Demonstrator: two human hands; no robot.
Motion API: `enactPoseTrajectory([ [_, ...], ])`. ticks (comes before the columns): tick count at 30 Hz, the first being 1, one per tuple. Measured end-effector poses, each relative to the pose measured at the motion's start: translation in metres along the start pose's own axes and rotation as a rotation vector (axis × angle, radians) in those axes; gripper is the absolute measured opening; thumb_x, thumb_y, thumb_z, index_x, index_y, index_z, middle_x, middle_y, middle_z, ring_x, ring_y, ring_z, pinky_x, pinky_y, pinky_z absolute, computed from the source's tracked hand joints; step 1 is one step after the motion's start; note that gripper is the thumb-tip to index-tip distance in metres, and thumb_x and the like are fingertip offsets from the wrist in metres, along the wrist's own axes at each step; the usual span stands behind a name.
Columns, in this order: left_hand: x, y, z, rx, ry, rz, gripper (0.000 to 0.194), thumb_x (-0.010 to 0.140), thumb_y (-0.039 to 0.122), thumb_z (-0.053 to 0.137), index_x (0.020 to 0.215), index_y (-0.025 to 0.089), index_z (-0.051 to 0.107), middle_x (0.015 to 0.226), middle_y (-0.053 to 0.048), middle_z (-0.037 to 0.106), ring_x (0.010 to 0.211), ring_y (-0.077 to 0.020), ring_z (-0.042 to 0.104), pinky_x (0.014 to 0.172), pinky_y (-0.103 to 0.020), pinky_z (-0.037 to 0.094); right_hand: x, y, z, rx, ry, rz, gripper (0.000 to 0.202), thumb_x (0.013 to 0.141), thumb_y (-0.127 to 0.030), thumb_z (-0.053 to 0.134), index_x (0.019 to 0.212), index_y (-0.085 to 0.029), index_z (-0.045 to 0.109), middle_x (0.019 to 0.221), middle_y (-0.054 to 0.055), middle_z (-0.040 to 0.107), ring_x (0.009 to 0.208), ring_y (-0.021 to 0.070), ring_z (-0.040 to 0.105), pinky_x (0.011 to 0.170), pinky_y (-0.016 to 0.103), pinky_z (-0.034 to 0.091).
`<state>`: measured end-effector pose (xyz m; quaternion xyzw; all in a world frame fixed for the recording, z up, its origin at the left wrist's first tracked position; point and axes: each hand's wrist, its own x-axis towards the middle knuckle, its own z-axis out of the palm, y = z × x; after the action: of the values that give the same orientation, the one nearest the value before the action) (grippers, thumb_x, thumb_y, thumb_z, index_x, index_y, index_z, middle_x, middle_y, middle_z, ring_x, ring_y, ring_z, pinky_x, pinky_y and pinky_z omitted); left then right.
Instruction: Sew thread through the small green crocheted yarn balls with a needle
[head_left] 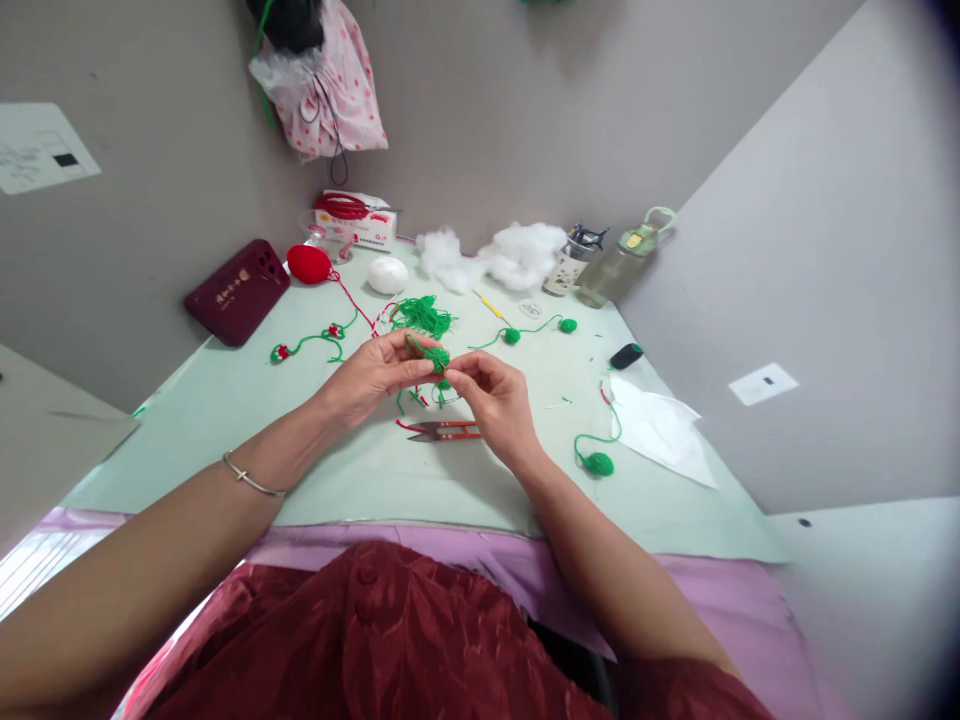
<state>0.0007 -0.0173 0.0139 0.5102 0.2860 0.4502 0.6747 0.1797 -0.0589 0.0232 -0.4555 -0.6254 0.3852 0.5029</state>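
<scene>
A small green crocheted piece [437,357] is pinched between the thumb and fingers of my left hand [379,372]. At its right edge, the thumb and forefinger of my right hand [491,395] are pressed together; what lies between them is too small to make out. Thread snips [442,432] with orange-red handles lie on the table just below, partly behind my right hand. Short green and red yarn ends [420,398] are scattered under my hands. A loose heap of green yarn [424,317] lies right behind them.
A red yarn ball [309,264], a white ball [387,275], stuffing [523,255], a pen cup [568,268] and a bottle [626,260] line the back. A phone [238,292] leans at left. Yellow crochet hook [491,306], green crocheted balls [599,464] and white paper [660,430] lie around.
</scene>
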Motion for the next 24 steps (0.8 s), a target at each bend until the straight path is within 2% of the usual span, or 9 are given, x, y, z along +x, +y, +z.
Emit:
enactPoseTrajectory([
  [6, -0.001, -0.007, 0.002, 0.147, 0.027, 0.019, 0.033, 0.071, 0.035, 0.086, 0.097, 0.020, 0.072, 0.091, -0.003, 0.071, 0.086, -0.0192, 0.068, 0.084, -0.034, 0.053, 0.007, 0.006, -0.008, 0.025, -0.034, 0.122, 0.031, 0.077, -0.045, 0.075, 0.074, -0.018, 0.059, 0.060, -0.005, 0.053, 0.053, 0.0079, 0.041, 0.051, 0.024, 0.034],
  [11, 0.001, -0.011, 0.003, 0.223, 0.080, 0.032, 0.038, 0.066, 0.036, 0.087, 0.095, 0.018, 0.069, 0.090, -0.001, 0.067, 0.086, -0.0178, 0.065, 0.081, -0.032, 0.050, 0.011, 0.010, -0.012, 0.086, -0.135, 0.180, 0.021, 0.075, -0.034, 0.071, 0.082, -0.019, 0.059, 0.066, -0.003, 0.060, 0.059, 0.0105, 0.056, 0.059, 0.025, 0.049],
  [15, 0.003, -0.012, 0.003, 0.211, 0.050, 0.029, 0.038, 0.067, 0.036, 0.087, 0.094, 0.017, 0.068, 0.088, 0.000, 0.065, 0.085, -0.0166, 0.064, 0.082, -0.031, 0.049, 0.008, 0.012, -0.010, 0.085, -0.111, 0.122, 0.016, 0.083, -0.034, 0.064, 0.088, -0.020, 0.056, 0.073, -0.002, 0.062, 0.065, 0.0127, 0.063, 0.066, 0.028, 0.055],
  [18, 0.002, -0.011, 0.004, 0.232, 0.044, 0.015, 0.034, 0.069, 0.035, 0.085, 0.091, 0.017, 0.067, 0.085, 0.001, 0.064, 0.082, -0.0160, 0.063, 0.080, -0.030, 0.049, 0.005, 0.012, -0.010, -0.166, -0.094, 0.031, 0.015, 0.092, -0.035, 0.056, 0.092, -0.021, 0.060, 0.075, 0.000, 0.065, 0.066, 0.0130, 0.062, 0.067, 0.028, 0.052],
  [21, 0.000, -0.010, 0.007, 0.265, 0.021, -0.009, 0.033, 0.067, 0.037, 0.085, 0.085, 0.018, 0.066, 0.083, 0.001, 0.063, 0.079, -0.0166, 0.062, 0.076, -0.030, 0.049, 0.004, 0.010, -0.010, -0.423, -0.036, -0.084, 0.011, 0.090, -0.029, 0.060, 0.086, -0.020, 0.066, 0.078, 0.002, 0.066, 0.067, 0.0130, 0.058, 0.066, 0.027, 0.046],
  [24, -0.001, -0.009, 0.008, 0.266, -0.022, -0.035, 0.032, 0.066, 0.037, 0.085, 0.084, 0.018, 0.066, 0.082, 0.000, 0.064, 0.078, -0.0167, 0.062, 0.074, -0.031, 0.049, 0.006, 0.005, -0.011, -0.422, 0.028, -0.132, 0.010, 0.084, -0.025, 0.063, 0.076, -0.020, 0.066, 0.079, 0.002, 0.063, 0.064, 0.0118, 0.052, 0.063, 0.027, 0.043],
])
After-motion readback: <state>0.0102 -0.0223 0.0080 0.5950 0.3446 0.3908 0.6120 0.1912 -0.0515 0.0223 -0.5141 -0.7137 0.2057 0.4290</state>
